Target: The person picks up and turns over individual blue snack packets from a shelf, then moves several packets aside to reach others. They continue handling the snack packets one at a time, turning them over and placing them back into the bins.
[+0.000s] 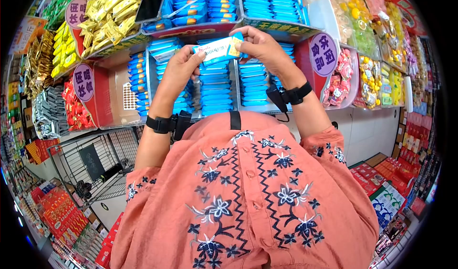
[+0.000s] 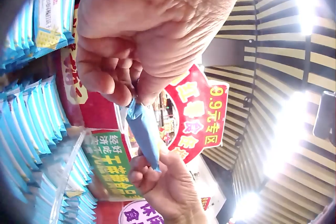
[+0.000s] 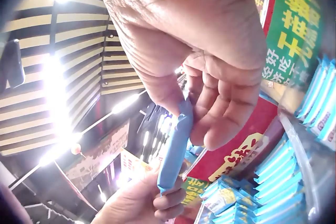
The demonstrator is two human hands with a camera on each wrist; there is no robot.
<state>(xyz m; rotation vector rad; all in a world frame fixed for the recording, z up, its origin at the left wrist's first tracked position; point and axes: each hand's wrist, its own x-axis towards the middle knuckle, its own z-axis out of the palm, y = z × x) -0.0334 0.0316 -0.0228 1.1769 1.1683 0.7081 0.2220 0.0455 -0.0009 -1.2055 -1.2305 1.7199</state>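
Observation:
A small blue-and-white snack packet (image 1: 217,50) is stretched level between both hands in the head view, its printed face up. My left hand (image 1: 180,67) pinches its left end between thumb and fingers. At the other end, my right hand (image 1: 268,53) pinches it the same way. From each wrist the packet (image 2: 143,132) shows edge-on as a narrow blue strip. Beneath the hands, stacks of similar blue packets (image 1: 215,90) fill a clear-walled bin.
More blue packets (image 1: 272,4) stand in upper bins behind a green-and-red sign strip. Yellow-wrapped sweets (image 1: 114,18) lie at upper left, pink packs (image 1: 339,80) at right. A wire shopping cart (image 1: 102,161) stands at lower left. Round purple signs (image 1: 323,54) stick out from the shelf.

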